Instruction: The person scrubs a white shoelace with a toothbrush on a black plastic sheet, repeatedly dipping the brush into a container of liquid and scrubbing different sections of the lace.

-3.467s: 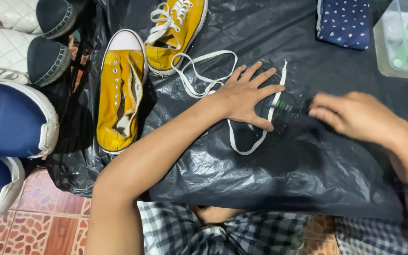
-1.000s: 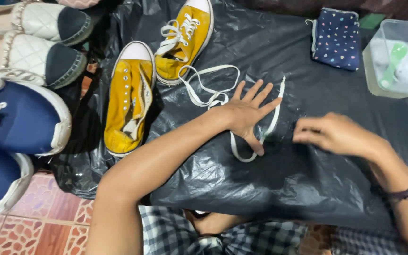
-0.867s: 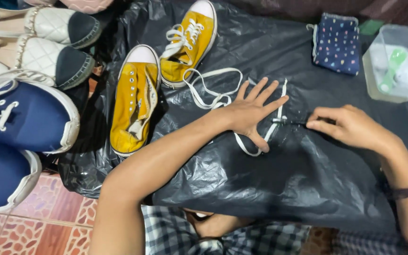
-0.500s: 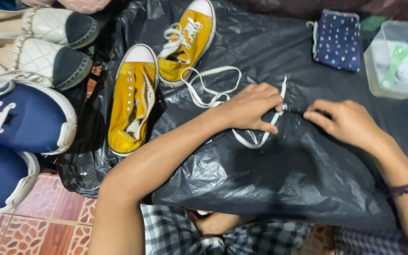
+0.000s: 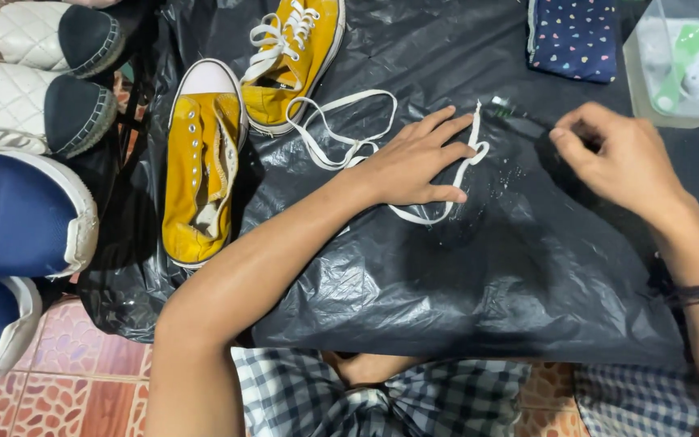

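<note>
Left hand: the left hand is lying flat with fingers spread, pinning the white shoelace to the black plastic sheet.
Right hand: the right hand is pinching a small dark brush.
Handling: the lace is looking light, limp, probably wet; best gripped near its tip.
Change: the right hand is drawing back from the lace since half a second ago.

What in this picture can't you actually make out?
- Head view: what the right hand pinches; its fingers hide it.
- Lace under the left hand: palm covers it.
- Blue shoes: cut off by the left edge.
- Clear box: contents blurred behind plastic, cut off by the right edge.
</note>
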